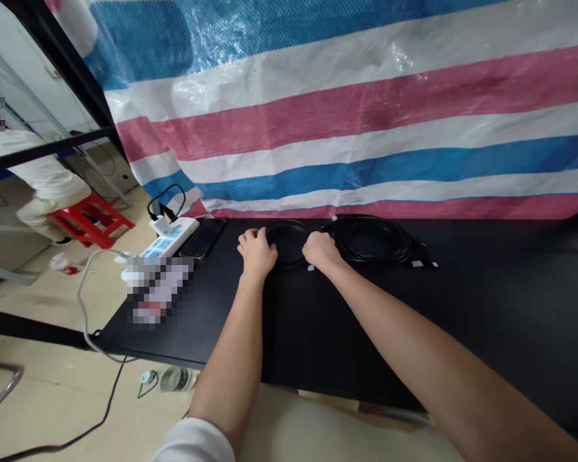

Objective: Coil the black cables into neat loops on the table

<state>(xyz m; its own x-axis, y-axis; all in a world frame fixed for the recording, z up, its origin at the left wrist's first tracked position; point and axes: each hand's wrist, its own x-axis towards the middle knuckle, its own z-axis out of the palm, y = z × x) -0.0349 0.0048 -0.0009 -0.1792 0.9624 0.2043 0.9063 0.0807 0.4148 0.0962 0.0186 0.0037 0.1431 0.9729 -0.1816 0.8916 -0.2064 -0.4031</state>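
Black cable (pixel 373 239) lies around 12 o'clock on the dark surface (pixel 366 333), big coil wound up, smaller loop (pixel 288 222) beside it. Left hand (pixel 257 252) and right hand (pixel 322 251) sit curled narrow, gripping that loop's sides, looks like.

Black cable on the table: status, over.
Left hand and right hand on the coiled black cable. Phone beyond left hand, apart from the cable.

The bare left forearm (pixel 231 340) and right forearm (pixel 395 327) reach forward, the left hand (pixel 257 252) and right hand (pixel 322 251) curled downward, just apart.
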